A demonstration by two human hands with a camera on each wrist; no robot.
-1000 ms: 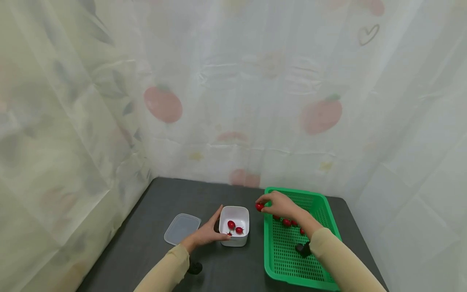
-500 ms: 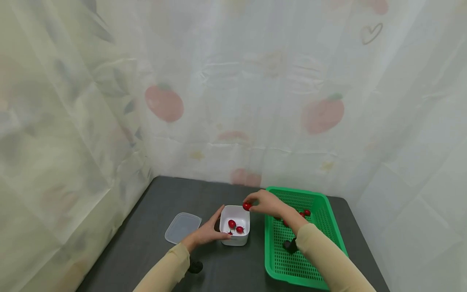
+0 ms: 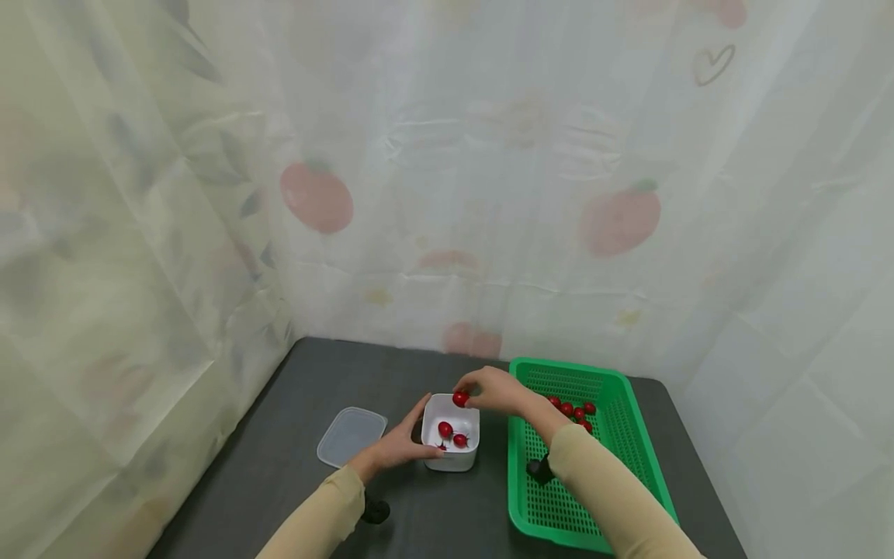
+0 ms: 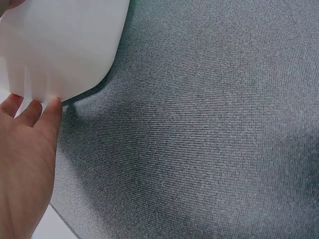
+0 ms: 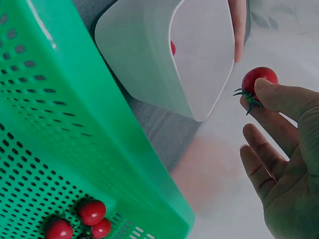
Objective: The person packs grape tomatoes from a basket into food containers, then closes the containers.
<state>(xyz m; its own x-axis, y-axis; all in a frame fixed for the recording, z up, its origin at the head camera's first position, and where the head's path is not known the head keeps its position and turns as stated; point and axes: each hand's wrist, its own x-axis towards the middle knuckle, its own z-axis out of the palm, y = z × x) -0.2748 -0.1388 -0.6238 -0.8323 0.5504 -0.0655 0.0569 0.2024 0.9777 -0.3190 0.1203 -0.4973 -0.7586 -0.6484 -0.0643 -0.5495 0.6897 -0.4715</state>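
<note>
My right hand (image 3: 491,390) pinches a red cherry tomato (image 5: 259,81) with a green stem between thumb and forefinger. In the head view it is over the back right part of a square white container (image 3: 450,461). Inside the container lie several cherry tomatoes, one of them a red tomato (image 3: 445,429) near its middle. My left hand (image 3: 398,449) grips the container, fingers along its left side and thumb at the front rim. The left wrist view shows fingertips (image 4: 54,105) against the container's white wall (image 4: 75,45).
A green perforated basket (image 3: 515,481) stands to the right, with several cherry tomatoes (image 5: 91,212) in it. A translucent lid (image 3: 351,435) lies flat left of the container on the dark table (image 3: 433,520). A printed curtain (image 3: 447,194) hangs behind.
My right hand has moved left with the tomato, from the basket's left edge to over the container. More tomatoes in the basket have come into view. The left hand stays on the container.
</note>
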